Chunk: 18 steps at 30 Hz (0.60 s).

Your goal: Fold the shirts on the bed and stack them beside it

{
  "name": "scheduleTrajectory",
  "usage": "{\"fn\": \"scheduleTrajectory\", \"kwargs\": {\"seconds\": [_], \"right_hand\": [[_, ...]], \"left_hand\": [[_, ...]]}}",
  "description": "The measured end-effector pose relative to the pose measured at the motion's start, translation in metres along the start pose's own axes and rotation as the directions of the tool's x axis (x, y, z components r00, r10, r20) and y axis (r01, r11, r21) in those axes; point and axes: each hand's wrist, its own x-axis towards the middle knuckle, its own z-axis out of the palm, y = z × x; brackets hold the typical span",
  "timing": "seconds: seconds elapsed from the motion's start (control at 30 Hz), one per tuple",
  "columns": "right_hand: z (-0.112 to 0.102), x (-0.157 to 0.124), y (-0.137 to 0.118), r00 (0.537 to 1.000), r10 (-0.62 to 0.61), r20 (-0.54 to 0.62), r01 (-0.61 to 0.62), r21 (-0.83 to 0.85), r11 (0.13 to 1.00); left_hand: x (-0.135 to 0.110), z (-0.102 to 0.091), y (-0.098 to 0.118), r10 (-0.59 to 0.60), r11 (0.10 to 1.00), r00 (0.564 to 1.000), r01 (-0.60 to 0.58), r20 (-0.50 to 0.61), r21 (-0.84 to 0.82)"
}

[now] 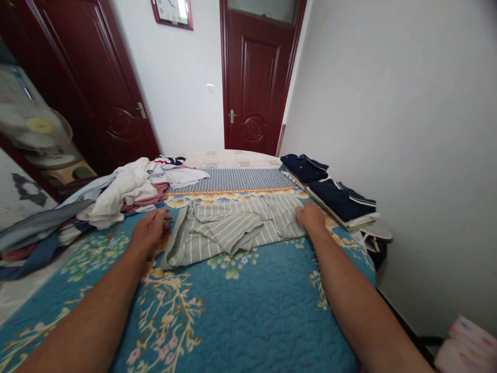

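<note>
A grey-green shirt with white stripes (pixel 233 225) lies partly folded on a blue flowered quilted cover (pixel 248 305), one sleeve laid across its middle. My left hand (pixel 152 229) is just off the shirt's left end, its fingers loosely bent and apart, holding nothing. At the opposite end my right hand (pixel 311 218) has its fingers closed on the shirt's edge; the fingertips are partly hidden.
A loose heap of clothes (pixel 124 191) lies on the left. Folded dark navy shirts (pixel 337 199) are stacked on the right, near the wall. Further back are a striped mat (pixel 240 179) and a dark red door (pixel 260 77). A fan (pixel 39 124) stands far left.
</note>
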Motion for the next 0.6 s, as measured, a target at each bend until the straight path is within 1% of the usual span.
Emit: {"fn": "scheduleTrajectory", "kwargs": {"seconds": [0.03,0.1,0.17,0.23,0.3,0.4,0.5,0.57,0.6], "right_hand": [[-0.001,0.002,0.005,0.999,0.038,0.029,-0.038,-0.014,0.999],[-0.002,0.005,0.012,0.994,0.081,0.074,-0.080,-0.010,0.997],[-0.002,0.009,0.016,0.992,0.083,0.093,-0.085,0.019,0.996],[-0.002,0.013,0.019,0.994,0.048,0.097,-0.054,0.063,0.997],[-0.002,0.016,0.022,0.994,0.016,0.108,-0.030,0.129,0.991],[-0.004,0.018,0.023,0.990,0.014,0.138,-0.056,0.307,0.950],[-0.011,0.018,0.022,0.987,0.034,0.156,-0.104,0.470,0.877],[-0.020,0.019,0.018,0.989,0.032,0.146,-0.102,0.505,0.857],[-0.027,0.020,0.014,0.991,0.020,0.129,-0.083,0.503,0.860]], "left_hand": [[0.000,-0.002,0.000,-0.036,0.998,0.999,0.036,-0.002,-0.042],[-0.002,-0.005,0.002,-0.053,0.996,0.999,0.053,0.002,-0.070],[-0.002,-0.004,0.003,-0.022,0.999,1.000,0.022,0.005,-0.025],[-0.001,-0.002,0.003,0.034,0.998,0.999,-0.034,0.004,0.058],[0.001,0.000,0.001,0.097,0.985,0.995,-0.097,0.008,0.143],[0.004,0.003,-0.001,0.153,0.960,0.988,-0.154,0.022,0.235],[0.005,0.004,0.000,0.148,0.949,0.988,-0.151,0.032,0.278],[0.004,0.004,0.002,0.147,0.943,0.989,-0.149,0.029,0.297],[0.004,0.004,0.003,0.148,0.940,0.989,-0.149,0.026,0.306]]}}
